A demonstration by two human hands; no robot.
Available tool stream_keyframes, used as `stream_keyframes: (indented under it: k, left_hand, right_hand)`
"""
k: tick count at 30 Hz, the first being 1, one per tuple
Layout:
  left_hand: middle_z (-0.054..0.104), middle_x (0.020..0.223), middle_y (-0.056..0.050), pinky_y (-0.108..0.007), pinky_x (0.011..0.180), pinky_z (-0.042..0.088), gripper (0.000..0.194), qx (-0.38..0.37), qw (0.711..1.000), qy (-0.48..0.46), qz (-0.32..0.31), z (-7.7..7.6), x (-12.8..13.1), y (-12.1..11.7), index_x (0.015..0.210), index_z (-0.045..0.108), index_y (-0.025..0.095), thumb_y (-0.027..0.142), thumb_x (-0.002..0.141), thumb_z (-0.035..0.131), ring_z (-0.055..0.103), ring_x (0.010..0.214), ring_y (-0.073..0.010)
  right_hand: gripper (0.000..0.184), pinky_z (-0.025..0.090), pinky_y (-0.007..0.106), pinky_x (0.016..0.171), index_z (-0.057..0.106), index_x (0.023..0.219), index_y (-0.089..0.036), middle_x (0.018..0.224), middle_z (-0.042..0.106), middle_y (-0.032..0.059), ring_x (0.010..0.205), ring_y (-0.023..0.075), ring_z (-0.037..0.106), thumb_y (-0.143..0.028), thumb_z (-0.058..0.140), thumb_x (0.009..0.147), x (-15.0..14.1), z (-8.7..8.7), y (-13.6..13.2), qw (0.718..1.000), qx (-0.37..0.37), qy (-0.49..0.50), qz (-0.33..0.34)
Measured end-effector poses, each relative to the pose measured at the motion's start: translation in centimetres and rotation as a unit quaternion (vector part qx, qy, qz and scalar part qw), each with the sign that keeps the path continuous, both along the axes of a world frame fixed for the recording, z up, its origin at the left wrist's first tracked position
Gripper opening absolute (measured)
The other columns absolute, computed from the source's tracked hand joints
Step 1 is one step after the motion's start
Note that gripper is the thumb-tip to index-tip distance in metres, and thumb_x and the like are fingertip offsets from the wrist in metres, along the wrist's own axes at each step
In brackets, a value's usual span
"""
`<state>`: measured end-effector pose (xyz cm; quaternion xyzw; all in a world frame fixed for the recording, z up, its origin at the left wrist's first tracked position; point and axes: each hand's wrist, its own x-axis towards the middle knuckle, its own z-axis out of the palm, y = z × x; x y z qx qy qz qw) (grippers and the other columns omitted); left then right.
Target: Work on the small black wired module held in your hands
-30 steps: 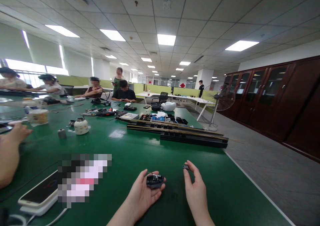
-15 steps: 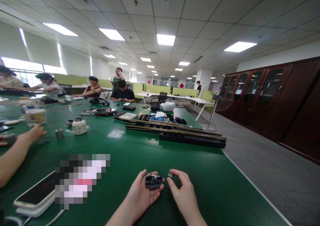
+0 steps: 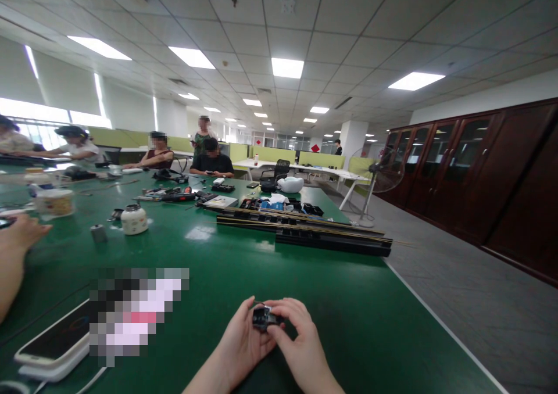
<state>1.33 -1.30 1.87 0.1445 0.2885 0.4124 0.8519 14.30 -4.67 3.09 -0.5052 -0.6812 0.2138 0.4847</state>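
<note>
My left hand cups a small black device with exposed parts, held low over the green table. My right hand has come against it from the right, its fingers pinched and pressed onto the device's right side. The tiny black piece those fingers carried is hidden between fingertips and device. Both hands meet near the table's front edge.
A phone on a white pad lies at the left, beside a blurred-out patch. Another person's arm reaches in from the far left. Long black rails, a white jar, tools and seated people fill the far table. Grey floor and dark cabinets lie right.
My right hand moved left with the small black piece and now presses against the device in my left hand. The other person's arm at the left drew back.
</note>
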Motion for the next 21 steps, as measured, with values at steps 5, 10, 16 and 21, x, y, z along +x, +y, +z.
stream_keyframes:
  k: [5,10,16,21]
  left_hand:
    - [0.066,0.065,-0.005,-0.025,0.061,0.046,0.031,-0.009,1.0,-0.009,0.016,0.17,0.2,-0.08,0.076,0.057,0.015,0.035,0.089,0.037,0.065,0.061,-0.0166]
    - [0.066,0.064,-0.007,-0.026,0.061,0.048,0.032,-0.011,1.0,0.014,0.015,0.13,0.22,-0.06,0.073,0.056,0.015,0.035,0.09,0.037,0.065,0.06,-0.0176]
    - [0.066,0.062,-0.005,-0.026,0.059,0.048,0.03,-0.008,1.0,0.021,0.016,-0.06,0.33,0.0,0.072,0.056,0.016,0.034,0.089,0.04,0.065,0.057,-0.0165]
    - [0.067,0.063,-0.005,-0.028,0.061,0.05,0.028,-0.002,1.0,0.015,0.009,-0.08,0.24,-0.02,0.072,0.056,0.016,0.035,0.087,0.043,0.067,0.06,-0.0183]
  right_hand:
    - [0.022,0.038,0.044,0.093,0.067,0.081,-0.029,0.104,0.068,-0.0002,0.103,0.0235,0.055,-0.013,0.062,0.066,-0.35,-0.03,0.14,0.996,-0.033,-0.08,-0.003]
    - [0.024,0.037,0.043,0.093,0.066,0.083,-0.029,0.105,0.067,-0.0012,0.104,0.0229,0.056,-0.012,0.059,0.068,-0.13,-0.07,0.04,0.995,-0.039,-0.094,0.002]
    - [0.023,0.037,0.041,0.093,0.065,0.084,-0.029,0.105,0.067,-0.0012,0.104,0.0222,0.056,-0.013,0.057,0.069,0.08,0.06,-0.1,0.996,-0.03,-0.089,0.012]
    - [0.022,0.037,0.039,0.093,0.064,0.083,-0.028,0.105,0.067,-0.0013,0.103,0.0207,0.057,-0.013,0.057,0.069,0.05,-0.02,-0.15,0.996,-0.022,-0.083,0.009]
